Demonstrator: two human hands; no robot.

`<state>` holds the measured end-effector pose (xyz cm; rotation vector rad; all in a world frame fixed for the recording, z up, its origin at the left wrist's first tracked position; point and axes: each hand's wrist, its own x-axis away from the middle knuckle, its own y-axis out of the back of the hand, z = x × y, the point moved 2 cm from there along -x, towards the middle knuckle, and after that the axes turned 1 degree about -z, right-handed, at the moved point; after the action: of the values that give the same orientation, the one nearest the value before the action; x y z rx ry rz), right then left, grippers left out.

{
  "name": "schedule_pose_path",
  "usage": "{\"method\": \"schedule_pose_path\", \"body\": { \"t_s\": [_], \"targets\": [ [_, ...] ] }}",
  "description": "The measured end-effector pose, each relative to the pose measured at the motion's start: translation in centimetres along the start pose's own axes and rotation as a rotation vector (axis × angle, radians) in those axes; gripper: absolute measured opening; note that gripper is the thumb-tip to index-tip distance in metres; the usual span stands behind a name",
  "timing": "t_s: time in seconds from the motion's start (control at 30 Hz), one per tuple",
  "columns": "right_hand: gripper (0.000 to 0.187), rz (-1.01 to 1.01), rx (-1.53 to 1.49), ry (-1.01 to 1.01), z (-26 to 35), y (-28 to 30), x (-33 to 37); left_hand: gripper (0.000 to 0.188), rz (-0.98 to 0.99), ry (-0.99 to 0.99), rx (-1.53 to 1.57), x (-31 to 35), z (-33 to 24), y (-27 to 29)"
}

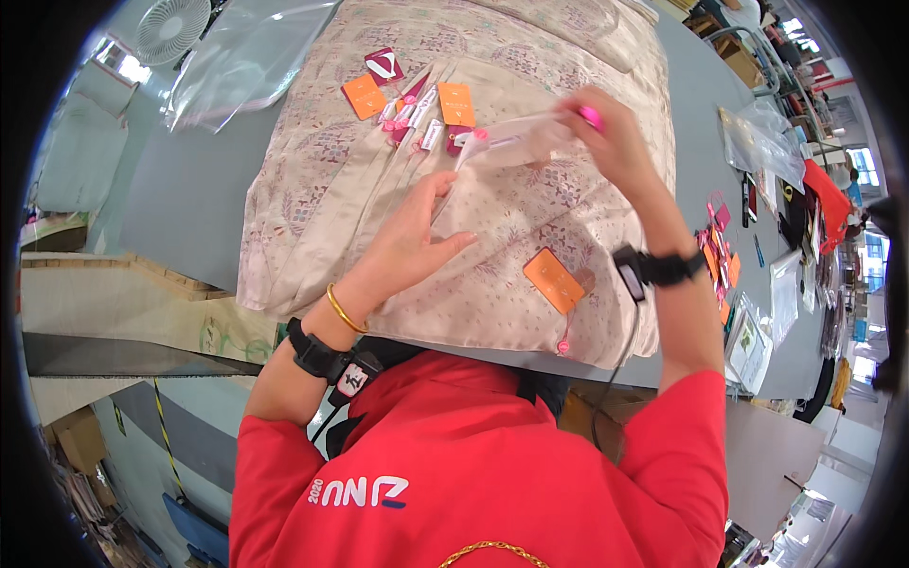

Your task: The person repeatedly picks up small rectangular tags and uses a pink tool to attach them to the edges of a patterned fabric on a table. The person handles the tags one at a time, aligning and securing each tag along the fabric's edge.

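Pale patterned fabric (312, 204) covers much of a grey table (189, 204). Over the fabric's middle is a left hand (407, 237), thumb spread from fingers. Above its right side, a blurred right hand (611, 137) closes around a pink object (591, 118). One orange tag (554, 280) lies on the fabric's lower right.

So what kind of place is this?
It looks like a clothing workshop or packing room: patterned pale fabric is spread over a big grey table, an orange hang tag lies on it, and a clear plastic bag is nearby.
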<state>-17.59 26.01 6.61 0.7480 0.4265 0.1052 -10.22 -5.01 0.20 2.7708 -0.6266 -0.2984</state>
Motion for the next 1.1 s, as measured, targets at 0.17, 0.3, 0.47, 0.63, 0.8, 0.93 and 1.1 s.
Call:
{"method": "schedule_pose_path", "body": {
  "t_s": [0.17,0.3,0.47,0.63,0.8,0.93,1.1],
  "targets": [
    [0.011,-0.097,0.185,-0.165,6.0,8.7,13.8,0.056,0.203,-0.180,-0.210,1.9,-2.2,-1.3],
    [0.023,-0.015,0.275,-0.272,8.6,10.3,24.4,0.042,0.548,-0.454,-0.389,4.6,-3.8,-2.3],
    [0.025,0.150,0.310,-0.429,9.5,8.7,30.3,0.026,0.390,-0.393,-0.315,3.0,-2.8,0.1],
    [0.028,0.224,0.283,-0.504,8.5,8.1,22.7,0.025,-0.031,-0.283,-0.652,-1.0,-0.3,3.4],
    [0.023,0.247,0.241,-0.018,2.6,-0.1,4.8,0.028,0.043,-0.164,-0.637,-1.4,0.7,3.5],
    [0.032,0.240,0.153,0.163,-1.3,-8.2,-7.4,0.031,0.017,-0.180,-0.580,-1.1,0.8,3.4],
    [0.024,0.480,0.221,-0.011,-3.3,-10.7,-11.7,0.033,-0.027,-0.178,-0.519,-1.1,1.3,3.8]
  ]
}}
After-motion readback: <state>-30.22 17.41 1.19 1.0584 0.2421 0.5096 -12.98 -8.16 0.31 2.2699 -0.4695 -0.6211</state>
